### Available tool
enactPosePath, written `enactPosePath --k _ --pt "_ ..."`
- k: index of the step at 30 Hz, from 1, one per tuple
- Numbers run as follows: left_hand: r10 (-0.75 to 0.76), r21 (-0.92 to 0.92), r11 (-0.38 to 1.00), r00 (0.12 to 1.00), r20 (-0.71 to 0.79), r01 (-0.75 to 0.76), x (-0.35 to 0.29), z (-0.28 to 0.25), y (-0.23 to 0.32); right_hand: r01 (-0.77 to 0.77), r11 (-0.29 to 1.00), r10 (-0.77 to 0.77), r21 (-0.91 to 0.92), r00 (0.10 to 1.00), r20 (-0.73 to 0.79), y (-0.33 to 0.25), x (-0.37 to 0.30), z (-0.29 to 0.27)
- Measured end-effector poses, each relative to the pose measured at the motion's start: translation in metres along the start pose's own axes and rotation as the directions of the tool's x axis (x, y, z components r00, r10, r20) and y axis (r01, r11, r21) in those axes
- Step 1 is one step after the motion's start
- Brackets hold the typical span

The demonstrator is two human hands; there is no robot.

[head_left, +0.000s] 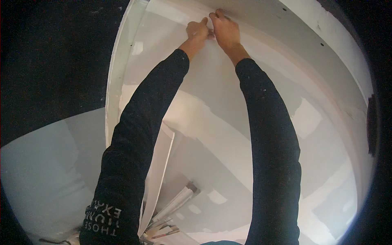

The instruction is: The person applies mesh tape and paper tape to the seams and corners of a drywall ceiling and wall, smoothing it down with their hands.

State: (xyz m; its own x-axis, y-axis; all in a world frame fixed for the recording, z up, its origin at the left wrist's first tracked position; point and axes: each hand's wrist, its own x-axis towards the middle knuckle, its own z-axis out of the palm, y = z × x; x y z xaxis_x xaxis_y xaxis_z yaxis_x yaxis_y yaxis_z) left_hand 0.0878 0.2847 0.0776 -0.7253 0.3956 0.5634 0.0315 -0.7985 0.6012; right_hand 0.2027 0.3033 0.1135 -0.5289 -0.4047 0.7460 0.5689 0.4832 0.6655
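Observation:
Both my arms, in dark sleeves, reach up to the top of a plastered drywall surface [220,94]. My left hand [197,32] is closed, its thumb pointing up, close to the seam where the wall meets a grey strip of board [261,20]. Right beside it, my right hand [227,32] is closed too, fingers curled against the same seam. A small gap separates the two hands. Whatever they pinch, if anything, is hidden by the fingers or too small to name.
Pale filler patches [306,116] mark the wall. A white-edged board [163,163] leans low on the left, beside long strips [175,204] and scraps near the floor. Two dark screw spots [321,44] show on the grey board. A dark area [53,61] lies to the left.

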Motion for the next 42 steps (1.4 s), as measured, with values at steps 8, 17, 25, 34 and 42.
enactPosePath --k 8,17,25,34,42 --pt "0.781 0.390 0.540 0.616 0.098 -0.746 -0.003 -0.034 -0.012 -0.027 0.995 0.034 0.092 0.997 -0.068 -0.003 -0.002 0.020" --pt "0.739 0.723 0.160 0.567 0.363 -0.672 0.004 -0.046 -0.008 -0.106 0.957 0.172 0.269 0.957 -0.235 -0.033 -0.023 0.023" --pt "0.516 0.685 -0.189 0.523 0.678 -0.703 0.014 -0.088 0.009 0.056 0.993 -0.074 -0.107 0.982 -0.176 -0.029 -0.033 0.037" --pt "0.353 0.518 -0.572 0.379 0.855 -0.636 0.017 -0.109 0.039 0.056 0.985 -0.070 -0.165 0.994 -0.079 -0.025 -0.028 0.047" --pt "0.340 0.487 -0.598 0.349 0.873 -0.636 0.019 -0.123 0.049 -0.032 0.986 0.008 -0.162 0.989 -0.148 -0.030 -0.021 0.053"
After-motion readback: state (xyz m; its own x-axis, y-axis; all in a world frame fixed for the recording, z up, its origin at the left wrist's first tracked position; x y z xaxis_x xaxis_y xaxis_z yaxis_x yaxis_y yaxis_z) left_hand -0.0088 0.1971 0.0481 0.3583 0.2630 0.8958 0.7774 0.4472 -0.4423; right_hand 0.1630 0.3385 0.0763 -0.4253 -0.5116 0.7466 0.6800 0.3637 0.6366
